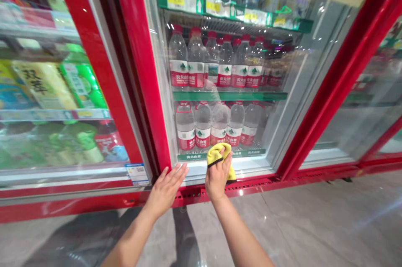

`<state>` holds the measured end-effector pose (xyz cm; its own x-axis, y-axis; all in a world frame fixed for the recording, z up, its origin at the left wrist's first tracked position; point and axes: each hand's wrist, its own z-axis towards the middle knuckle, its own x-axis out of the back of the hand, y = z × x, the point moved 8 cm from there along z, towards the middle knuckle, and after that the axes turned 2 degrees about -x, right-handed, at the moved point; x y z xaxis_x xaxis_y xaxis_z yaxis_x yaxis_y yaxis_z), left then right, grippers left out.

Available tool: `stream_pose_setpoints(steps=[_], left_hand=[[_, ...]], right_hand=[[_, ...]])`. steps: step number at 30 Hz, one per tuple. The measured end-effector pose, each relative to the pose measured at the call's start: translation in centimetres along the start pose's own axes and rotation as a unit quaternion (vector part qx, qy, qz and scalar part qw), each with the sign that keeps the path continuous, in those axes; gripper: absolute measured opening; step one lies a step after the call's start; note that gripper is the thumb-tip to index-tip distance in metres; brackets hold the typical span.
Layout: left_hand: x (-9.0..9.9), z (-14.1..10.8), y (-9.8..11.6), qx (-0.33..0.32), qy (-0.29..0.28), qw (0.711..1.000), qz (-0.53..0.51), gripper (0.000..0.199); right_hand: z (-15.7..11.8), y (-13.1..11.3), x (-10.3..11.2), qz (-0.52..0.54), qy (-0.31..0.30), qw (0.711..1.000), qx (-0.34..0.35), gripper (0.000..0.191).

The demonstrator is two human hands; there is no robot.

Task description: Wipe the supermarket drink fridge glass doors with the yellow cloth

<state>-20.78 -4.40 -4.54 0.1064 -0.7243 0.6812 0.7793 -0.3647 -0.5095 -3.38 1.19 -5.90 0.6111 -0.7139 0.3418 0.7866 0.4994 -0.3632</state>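
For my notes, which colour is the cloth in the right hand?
The cloth is yellow with black edging; see head view.

Low on the glass door [140, 62], the right hand [216, 177] held a yellow cloth [219, 150] to the pane. The left hand [166, 189], fingers extended, lay at the door's lower left corner. Behind the door, red-capped water bottles [197, 57] stood in two rows. Grey floor [301, 216] stretched below the door.

Shiny grey tile flr [307, 221], red-framed drinks fridge [91, 49] on L.
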Motion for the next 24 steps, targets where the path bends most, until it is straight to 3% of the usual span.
stream_pose_setpoints(steps=[4, 7, 10, 15, 17, 19, 22, 24], left_hand=[[0.6, -1.2, -1.0, 0.01, 0.005, 1.0, 0.023, 0.07], [0.8, -1.8, -1.3, 0.012, -0.007, 1.0, 0.028, 0.069], [1.3, -2.1, -1.8, 0.029, -0.016, 0.999, 0.014, 0.06], [2.9, -2.4, -3.4, 0.077, -0.016, 0.997, -0.003, 0.055], [3.5, -2.7, -4.2, 0.1, -0.018, 0.995, 0.004, 0.057], [4.1, -3.1, -5.1, 0.139, -0.015, 0.99, 0.012, 0.06], [4.6, -4.1, -6.5, 0.219, 0.001, 0.976, 0.02, 0.074], [4.4, -4.5, -6.4, 0.228, 0.001, 0.974, 0.02, 0.081]], right_hand=[[-1.4, -4.2, -1.5, 0.002, -0.048, 0.982, 0.185, 0.023], [-2.3, -5.1, -0.7, 0.031, -0.054, 0.957, 0.284, 0.013], [-0.2, -6.2, 1.0, 0.062, -0.027, 0.952, 0.299, 0.012], [5.9, -10.6, 2.6, 0.151, 0.003, 0.936, 0.317, 0.019], [7.9, -11.7, 2.2, 0.157, -0.028, 0.937, 0.311, 0.031], [8.6, -12.5, 1.0, 0.15, -0.097, 0.929, 0.323, 0.041], [7.2, -12.4, -0.8, 0.141, -0.186, 0.912, 0.336, 0.048], [5.3, -11.9, -1.9, 0.136, -0.216, 0.906, 0.338, 0.051]])
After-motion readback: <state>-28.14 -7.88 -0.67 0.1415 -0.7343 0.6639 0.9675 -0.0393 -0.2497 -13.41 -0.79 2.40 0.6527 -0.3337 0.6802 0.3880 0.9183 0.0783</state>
